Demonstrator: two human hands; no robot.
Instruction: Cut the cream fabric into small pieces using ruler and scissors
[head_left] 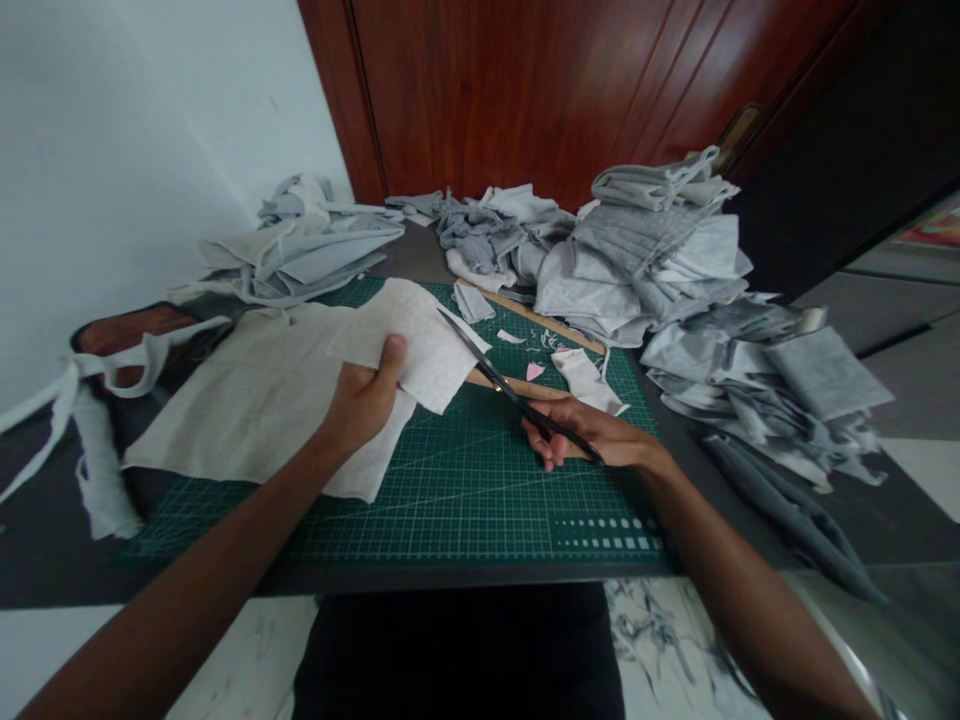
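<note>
My left hand (pixel 370 393) pinches a piece of off-white fabric (pixel 420 345), thumb on top, and lifts it over the mat. Black-handled scissors (pixel 496 378) are in my right hand (pixel 574 432), fingers through the loops. Their blades point up and left and lie at the right edge of the held fabric. Whether the blades are parted is hard to make out. Beneath my left hand a larger off-white cloth (pixel 247 390) lies spread over the left part of the green cutting mat (pixel 465 490).
Grey cloth piles stand at the back left (pixel 300 260), back middle (pixel 487 235) and right (pixel 637 245). Small scraps (pixel 534 371) and a wooden ruler (pixel 551 322) lie on the mat. A rolled white strip (pixel 101 470) rests at the left. Cut threads litter the floor.
</note>
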